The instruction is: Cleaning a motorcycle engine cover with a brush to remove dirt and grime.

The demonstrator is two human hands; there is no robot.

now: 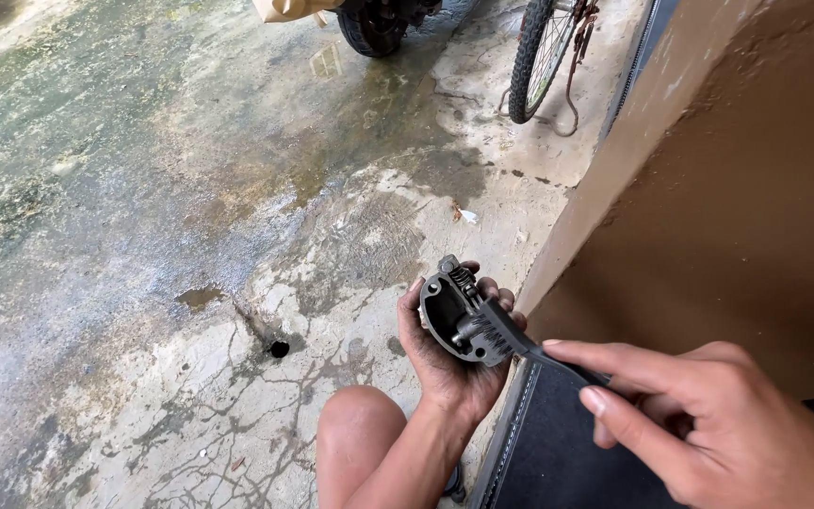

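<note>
My left hand grip is clamped around the grey round metal engine part, cavity tilted toward me; my right hand pinches the black-handled small brush, bristles on its rim.

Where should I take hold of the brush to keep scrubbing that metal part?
Take the brush by its thin dark handle, from the right, away from the bristle head lying on the metal part. The right hand pinches that handle this way while the left hand cups the part from below.
</note>
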